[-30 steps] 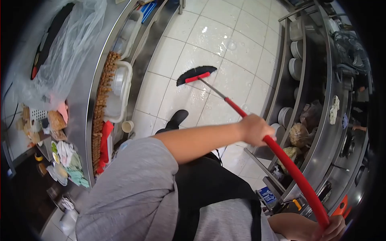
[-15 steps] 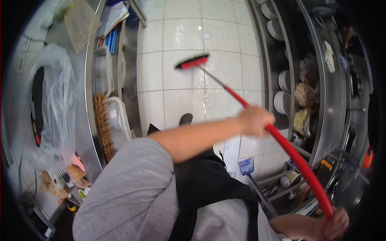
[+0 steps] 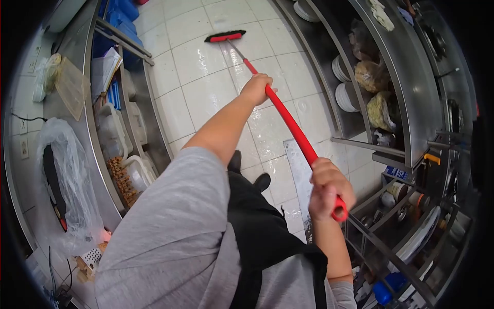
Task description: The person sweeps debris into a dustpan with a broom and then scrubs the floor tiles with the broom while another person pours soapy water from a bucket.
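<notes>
A long red-handled floor brush (image 3: 291, 123) reaches out across the wet tiles. Its red head with black bristles (image 3: 225, 36) rests on the floor at the far end. Partway down the handle, my left hand (image 3: 257, 89) is wrapped round it, arm stretched forward. My right hand (image 3: 332, 188) grips the handle near its hollow top end, close to my body. The white tiled floor (image 3: 198, 100) shines with water and some suds around the brush.
Steel shelving with stacked white bowls (image 3: 347, 97) and bags of food (image 3: 381, 110) lines the right. On the left, a steel counter (image 3: 98, 159) has plastic containers (image 3: 138, 172) below. A metal rack (image 3: 383, 242) stands lower right. My dark shoes (image 3: 262, 182) are on the tiles.
The brush head has moved farther away along the floor. Both hands have swung forward, the right one coming in from the lower right corner. My view has also shifted.
</notes>
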A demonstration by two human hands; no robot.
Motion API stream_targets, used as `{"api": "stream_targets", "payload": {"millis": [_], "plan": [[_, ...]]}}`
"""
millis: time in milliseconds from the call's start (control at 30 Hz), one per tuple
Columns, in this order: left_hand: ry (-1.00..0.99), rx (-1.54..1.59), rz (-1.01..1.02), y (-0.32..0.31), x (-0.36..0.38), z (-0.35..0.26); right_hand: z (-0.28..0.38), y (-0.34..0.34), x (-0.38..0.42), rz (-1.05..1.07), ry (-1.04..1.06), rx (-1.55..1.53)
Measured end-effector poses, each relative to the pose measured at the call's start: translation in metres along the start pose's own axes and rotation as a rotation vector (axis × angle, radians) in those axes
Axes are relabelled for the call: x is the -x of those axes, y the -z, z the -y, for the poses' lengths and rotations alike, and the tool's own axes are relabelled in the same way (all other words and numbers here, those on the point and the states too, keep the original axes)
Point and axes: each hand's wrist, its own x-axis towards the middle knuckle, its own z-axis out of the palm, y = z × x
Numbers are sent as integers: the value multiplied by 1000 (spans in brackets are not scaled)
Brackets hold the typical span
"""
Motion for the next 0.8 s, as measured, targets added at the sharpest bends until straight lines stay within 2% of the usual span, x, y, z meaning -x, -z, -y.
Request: {"api": "stream_targets", "payload": {"millis": [33, 67, 100, 133, 167, 200, 267, 300, 400, 433, 467, 500, 533, 567, 600, 667, 700, 767, 800], "plan": [[-102, -5, -70, -9, 2, -19, 21, 21, -11, 94, -11, 127], [-107, 76, -37, -13, 7, -57, 72, 44, -15, 19, -281, 534], [-159, 140, -51, -14, 16, -109, 106, 54, -34, -124, -151, 277], [-145, 171, -3, -31, 28, -152, 145, 97, -36, -71, 15, 347], [-174, 306, 110, -45, 47, -193, 195, 112, -53, -76, 28, 255], [-236, 378, 268, -52, 69, -234, 227, 108, -66, 21, 12, -32], [-229, 433, 597, -45, 101, -296, 274, 116, -68, 253, -92, -25], [-305, 454, 522, -55, 111, -302, 278, 123, -64, 258, -86, -21], [-284, 469, 434, -88, 89, -285, 257, 131, -42, 27, 1, 22], [-292, 405, 393, -96, 72, -269, 243, 147, -32, -20, -16, -76], [-325, 490, 240, -128, 52, -234, 215, 144, -20, -193, 19, 94], [-392, 400, 172, -135, 24, -204, 173, 154, 0, -184, 120, 563], [-322, 222, 101, -150, 2, -172, 145, 188, 42, -310, -135, -51], [-239, 52, 112, -158, -12, -147, 104, 157, 36, -295, -105, 385], [-205, 3, 88, -164, -18, -138, 64, 165, 50, -214, -10, 193], [-180, -46, 66, -177, -23, -159, 72, 183, 59, -275, -16, 237], [-196, 6, 126, -192, -20, -179, 81, 193, 62, -326, -27, 273], [-210, 151, 225, -210, 8, -256, 166, 242, 53, -175, -54, 402], [-259, 270, 212, -223, 29, -300, 231, 289, 65, -125, -205, 375]]}}
